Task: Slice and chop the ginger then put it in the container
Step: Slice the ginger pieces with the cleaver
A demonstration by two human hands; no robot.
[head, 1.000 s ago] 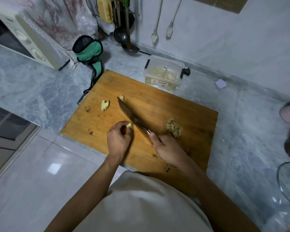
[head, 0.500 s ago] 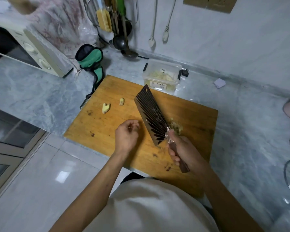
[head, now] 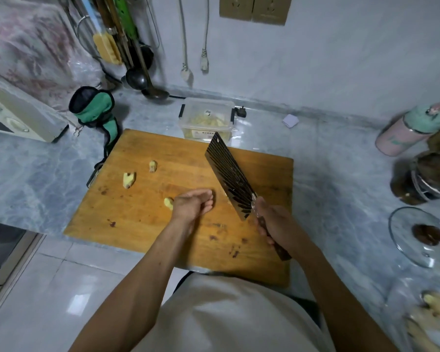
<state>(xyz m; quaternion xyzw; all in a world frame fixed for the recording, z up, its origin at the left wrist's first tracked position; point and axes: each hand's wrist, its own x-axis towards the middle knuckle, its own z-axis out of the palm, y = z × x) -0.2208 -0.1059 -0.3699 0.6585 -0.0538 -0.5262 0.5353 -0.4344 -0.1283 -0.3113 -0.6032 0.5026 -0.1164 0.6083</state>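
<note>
R hand [head: 274,222] grips cleaver [head: 230,177], blade flat-ish over the board [head: 142,219]; L hand [head: 192,205] cupped, holding nothing. Ginger pcs [head: 128,179] loose on board, container [head: 206,120] behind. Gather chopped bits onto blade w/ L palm — keep it level, carry slow.

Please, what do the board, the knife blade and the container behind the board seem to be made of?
Board: wood, apparently; orange-brown grain, matte, dark stains. Knife blade: metal, likely steel; dark, glossy, with ridged lines that catch light; its handle looks like dark wood. Container: probably clear plastic; the pale pieces inside show through its walls, and it has black side clips.
</note>
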